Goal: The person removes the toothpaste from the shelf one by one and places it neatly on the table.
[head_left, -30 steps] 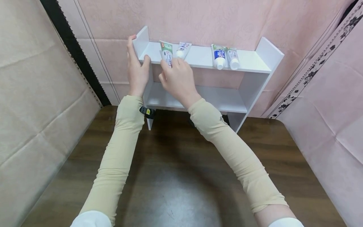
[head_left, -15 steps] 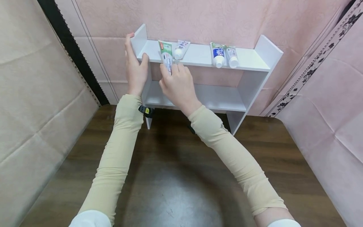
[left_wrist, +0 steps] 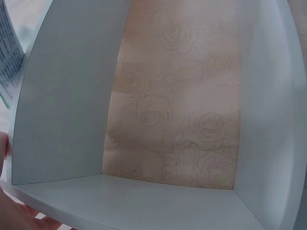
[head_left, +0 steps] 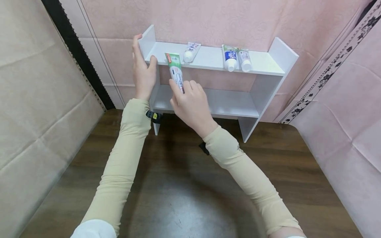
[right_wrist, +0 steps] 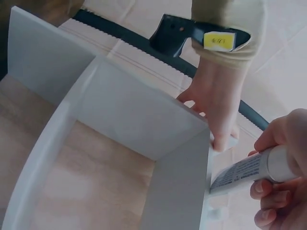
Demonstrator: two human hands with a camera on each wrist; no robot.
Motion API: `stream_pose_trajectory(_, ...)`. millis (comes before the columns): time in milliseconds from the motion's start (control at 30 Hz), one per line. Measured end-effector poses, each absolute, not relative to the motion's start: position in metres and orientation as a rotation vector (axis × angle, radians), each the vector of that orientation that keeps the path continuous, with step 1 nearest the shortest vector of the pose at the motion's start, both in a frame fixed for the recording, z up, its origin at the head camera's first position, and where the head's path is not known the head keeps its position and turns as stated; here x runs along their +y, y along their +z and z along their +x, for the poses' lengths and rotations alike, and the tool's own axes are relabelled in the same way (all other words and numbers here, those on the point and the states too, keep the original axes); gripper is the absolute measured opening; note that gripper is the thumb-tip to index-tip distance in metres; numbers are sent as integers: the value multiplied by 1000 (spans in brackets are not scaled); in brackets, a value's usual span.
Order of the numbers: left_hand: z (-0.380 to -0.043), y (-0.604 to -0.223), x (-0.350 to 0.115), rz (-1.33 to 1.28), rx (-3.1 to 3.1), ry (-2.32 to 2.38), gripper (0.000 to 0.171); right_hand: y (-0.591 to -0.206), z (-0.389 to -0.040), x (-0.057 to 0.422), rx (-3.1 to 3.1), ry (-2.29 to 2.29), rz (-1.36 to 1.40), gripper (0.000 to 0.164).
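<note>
A green-and-white toothpaste tube (head_left: 175, 68) hangs over the front edge of the top board of a white shelf (head_left: 209, 59). My right hand (head_left: 193, 107) pinches it at the white cap end, with the flat end pointing away from me. In the right wrist view, thumb and fingers close on the cap of this tube (right_wrist: 240, 173). My left hand (head_left: 144, 74) grips the shelf's upper left corner, fingers behind the side panel and thumb at the front. Part of that left hand (left_wrist: 19, 215) shows in the left wrist view.
On the top board lie a small white tube (head_left: 191, 53) left of centre and two more tubes, one blue-labelled (head_left: 230, 59) and one pale (head_left: 245, 61), on the right. The shelf stands at the back of a dark wooden table (head_left: 178, 185) before a pink cloth (head_left: 223, 21).
My right hand has drawn the green-and-white tube off the top board toward me, past its front edge. The left hand stays on the shelf corner.
</note>
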State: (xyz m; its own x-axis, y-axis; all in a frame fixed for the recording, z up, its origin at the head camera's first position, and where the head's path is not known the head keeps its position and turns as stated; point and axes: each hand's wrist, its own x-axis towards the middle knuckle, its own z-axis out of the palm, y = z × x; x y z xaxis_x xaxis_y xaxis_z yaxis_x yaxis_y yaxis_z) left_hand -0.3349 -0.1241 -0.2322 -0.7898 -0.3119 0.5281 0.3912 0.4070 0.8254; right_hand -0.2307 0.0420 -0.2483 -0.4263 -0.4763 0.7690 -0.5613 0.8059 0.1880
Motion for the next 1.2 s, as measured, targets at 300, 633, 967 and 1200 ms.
stream_pose_trajectory(300,-336,-234,-124,-87,-2014,-1419,65,-253,-215,53,-2077,312,798,38)
stream_pose_trajectory(633,-336,-234,-125,-67,-2025,-1388,65,-262,-194,68,-2050,557,822,39)
stream_pose_trajectory(967,-337,-233,-125,-60,-2029,-1390,66,-273,-159,80,-2185,542,921,32)
stream_pose_trajectory(1200,-337,-233,-124,-50,-2039,-1366,65,-306,-142,76,-2438,436,1074,29)
